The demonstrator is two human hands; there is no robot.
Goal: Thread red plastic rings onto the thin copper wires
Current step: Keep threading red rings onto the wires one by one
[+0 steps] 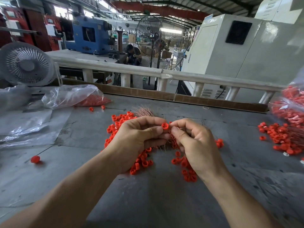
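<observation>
Both forearms reaching in from the near edge of the grey worktable [156,199], wrists raised, hands meeting above a loose scatter of red plastic rings [141,162]. Left hand [138,137] curled, thumb and forefinger pinching a single red ring [164,125] with its bore turned up toward the camera. Right hand [195,145] closed in a fine pinch just beside that ring, fingertips touching it; presumably gripping a copper wire, though the strand itself too thin to make out. Other fingers of both hands folded loosely under.

Step in hand, by the look of it: feeding a wire end into the held ring. Next move calling for steady alignment of the tip with the bore, then a short push through, ring kept square.

Just behind the hands, a bundle of thin copper wires [144,111] lying on the table amid more rings. Off to the left, one ring already on a wire [35,159]. Farther right, a pile of threaded rings [279,137]; far left, a clear bag of red rings [74,96], and a small desk fan [27,65] beyond.
</observation>
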